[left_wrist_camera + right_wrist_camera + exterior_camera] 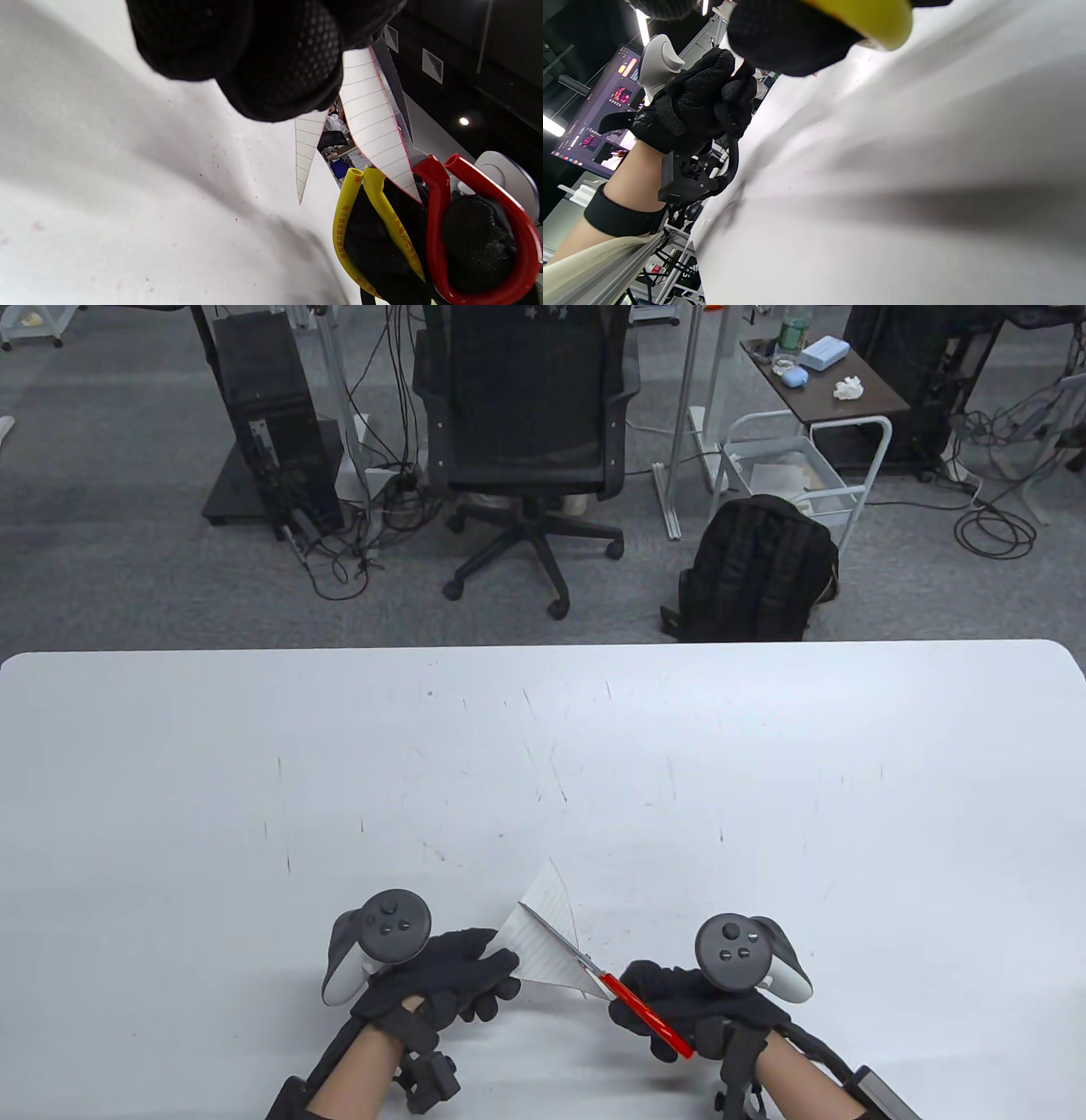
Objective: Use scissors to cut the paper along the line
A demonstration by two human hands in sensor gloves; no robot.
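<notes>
Near the front edge of the white surface [764,780], the left hand [441,976] pinches the lined paper [543,937] at its left side, lifted off the surface. The right hand [687,1005] has its grip through the red and yellow handles of the scissors [607,980], blades lying across the sheet. Broad open room stretches behind and to either side. Beyond the far edge stand an office chair [526,432] and a black backpack [755,568].

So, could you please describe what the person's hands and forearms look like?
Both the left hand and right hand wear black textured gloves. A grey-and-white tracker with round buttons sits on the back of each. Black brackets are strapped at the wrists; the forearms are bare.
</notes>
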